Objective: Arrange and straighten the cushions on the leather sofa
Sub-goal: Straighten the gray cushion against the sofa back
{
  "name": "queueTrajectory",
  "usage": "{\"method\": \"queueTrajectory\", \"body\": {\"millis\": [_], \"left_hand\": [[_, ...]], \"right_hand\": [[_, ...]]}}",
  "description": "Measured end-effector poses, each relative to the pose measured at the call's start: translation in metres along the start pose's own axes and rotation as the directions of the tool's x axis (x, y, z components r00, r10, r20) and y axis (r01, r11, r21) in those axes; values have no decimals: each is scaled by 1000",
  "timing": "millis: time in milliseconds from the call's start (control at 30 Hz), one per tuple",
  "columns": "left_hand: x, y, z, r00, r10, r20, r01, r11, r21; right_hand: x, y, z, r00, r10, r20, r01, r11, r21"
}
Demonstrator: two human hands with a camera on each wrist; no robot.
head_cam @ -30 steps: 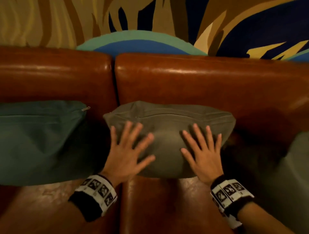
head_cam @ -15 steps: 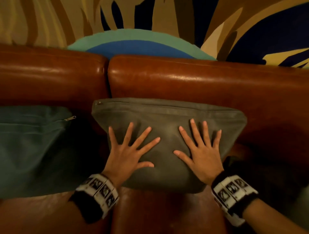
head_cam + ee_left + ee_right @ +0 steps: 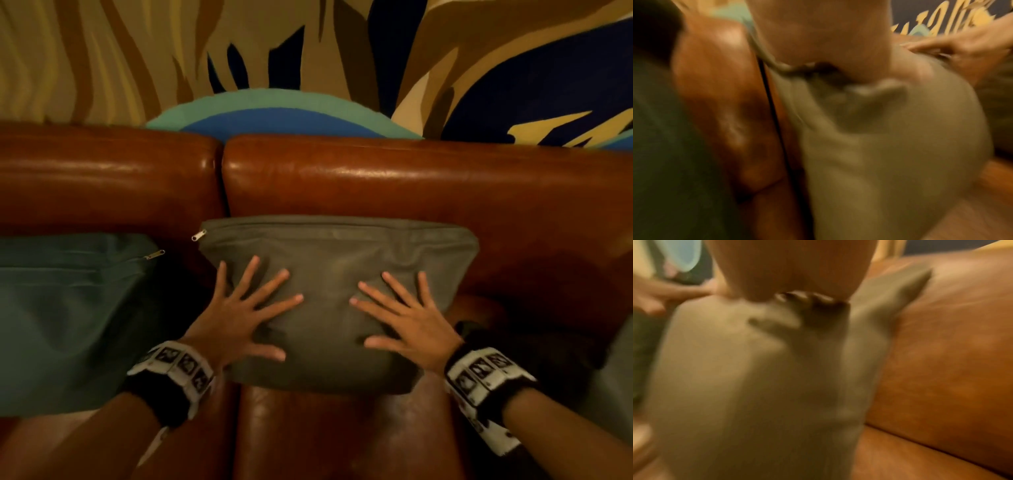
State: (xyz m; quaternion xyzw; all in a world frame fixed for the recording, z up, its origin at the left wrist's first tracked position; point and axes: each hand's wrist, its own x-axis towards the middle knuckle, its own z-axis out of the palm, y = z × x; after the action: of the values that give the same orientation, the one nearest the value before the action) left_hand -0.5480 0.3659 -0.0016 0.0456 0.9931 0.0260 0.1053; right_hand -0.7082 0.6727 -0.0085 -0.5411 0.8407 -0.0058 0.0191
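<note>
The brown leather sofa [image 3: 376, 178] carries a teal cushion [image 3: 68, 318] beside the left hand [image 3: 236, 318]. Under both hands, an olive cushion [image 3: 335, 253] leans against the backrest; the right hand [image 3: 414, 322] also presses flat, fingers spread wide.

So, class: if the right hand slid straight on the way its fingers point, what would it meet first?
The right hand lies flat on the grey cushion; past the cushion's top edge it would probably meet the sofa back.

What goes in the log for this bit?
left hand flat on grey-green fabric cushion | right hand flat too | cushion against brown leather sofa back
</note>
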Motion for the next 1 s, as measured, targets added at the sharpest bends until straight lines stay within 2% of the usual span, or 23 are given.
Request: {"method": "queueTrajectory", "body": {"millis": [33, 67, 100, 133, 167, 200, 233, 267, 300, 333, 433, 500, 567, 633, 700, 733, 767, 800, 867, 900, 933, 967, 1000], "left_hand": [[-6, -7, -6, 990, -74, -122, 60, 991, -119], [-8, -11, -14, 952, -220, -213, 162, 953, -257], [-7, -10, -27, 881, -398, -255, 291, 882, -371], [-5, -10, -37, 783, -562, -267, 412, 789, -456], [0, -10, -45, 679, -692, -245, 504, 682, -530], [6, -11, -53, 582, -796, -164, 565, 542, -622], [13, -10, -61, 507, -862, -29, 595, 374, -711], [20, -9, -67, 450, -884, 123, 606, 202, -769], [25, -8, -70, 422, -878, 227, 600, 83, -795], [27, -7, -74, 399, -883, 246, 577, 34, -816], [11, -15, -81, 347, -934, 86, 462, 90, -882], [-7, -21, -77, 362, -931, 44, 463, 138, -875], [-13, -15, -71, 397, -916, 58, 498, 162, -852], [-6, -4, -68, 389, -919, 66, 465, 134, -875], [4, -1, -70, 345, -923, 171, 398, -21, -917], [7, -2, -69, 336, -904, 265, 381, -127, -916], [8, -5, -68, 349, -873, 339, 388, -195, -901], [7, -5, -67, 374, -851, 368, 399, -210, -893], [4, 0, -68, 403, -865, 300, 397, -130, -909], [1, 4, -69, 419, -873, 248, 386, -76, -920], [-2, 10, -70, 444, -875, 194, 362, -24, -932], [-6, 17, -71, 476, -867, 146, 326, 20, -945], [-11, 23, -70, 504, -858, 101, 289, 58, -955]], "right_hand": [[-2, 6, -14, 985, 139, -104, -125, 984, 129], [-1, 14, -28, 914, 360, -185, -300, 909, 288], [-1, 25, -39, 773, 604, -192, -478, 755, 448], [1, 36, -50, 581, 804, -123, -611, 531, 587], [5, 47, -59, 393, 918, 48, -678, 254, 689], [11, 55, -65, 252, 933, 257, -673, -22, 739], [17, 60, -68, 179, 890, 420, -630, -225, 743], [23, 62, -70, 162, 848, 505, -604, -319, 730], [26, 64, -71, 169, 831, 529, -605, -336, 721], [26, 63, -73, 177, 846, 503, -613, -305, 729], [10, 53, -80, 269, 887, 375, -519, -195, 832], [-9, 51, -75, 300, 870, 392, -459, -228, 859], [-19, 53, -63, 248, 877, 411, -532, -231, 815], [-16, 61, -56, 154, 907, 392, -647, -208, 734], [-6, 65, -65, 94, 934, 346, -675, -195, 711], [-1, 62, -72, 88, 957, 277, -697, -140, 703], [4, 52, -81, 116, 979, 169, -725, -33, 688], [10, 33, -89, 203, 978, 40, -738, 126, 663], [30, -18, -93, 528, 831, -172, -634, 521, 572], [45, -49, -91, 686, 702, -191, -535, 665, 521], [60, -78, -89, 813, 557, -170, -420, 763, 491], [75, -107, -88, 900, 424, -104, -330, 817, 472], [88, -132, -89, 949, 314, -23, -266, 840, 474]]}}
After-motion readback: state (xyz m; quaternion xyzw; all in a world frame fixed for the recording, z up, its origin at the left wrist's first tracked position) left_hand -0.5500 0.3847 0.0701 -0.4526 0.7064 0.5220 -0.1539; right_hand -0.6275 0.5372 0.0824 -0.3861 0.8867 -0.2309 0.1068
